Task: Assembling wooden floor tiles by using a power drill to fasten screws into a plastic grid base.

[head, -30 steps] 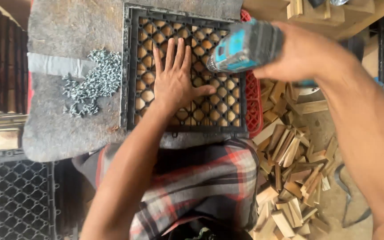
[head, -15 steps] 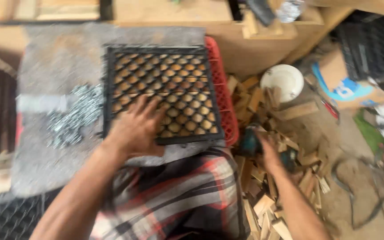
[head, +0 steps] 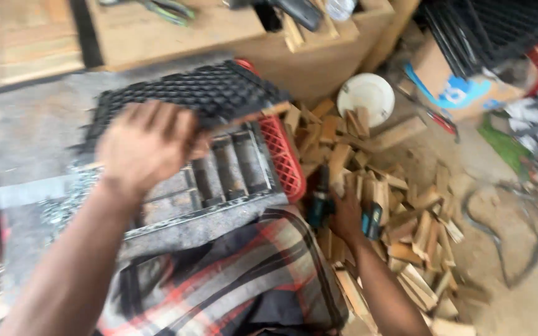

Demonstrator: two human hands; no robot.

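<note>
Head view, looking down on a seated person at a grey work surface (head: 32, 130). The left hand (head: 147, 146) is closed on the near edge of a black mesh panel (head: 213, 93), which is tilted up off the surface; the picture is blurred, so the exact finger hold cannot be made out. The panel's long axis runs from about 8 o'clock to 2 o'clock, and its body lies at about 1 o'clock from that hand. Beneath it, a red crate (head: 281, 155) shows at the surface's right edge. A heap of small screws (head: 70, 199) lies at 8 o'clock from the left hand. The right hand (head: 347, 214) is low at 4 o'clock, wrapped around a teal drill (head: 319, 202) resting on a pile of wood offcuts (head: 400, 205). The left hand is the nearer one to the panel; the right is well apart from it. A white lid (head: 365, 96) lies at the pile's far edge.
</note>
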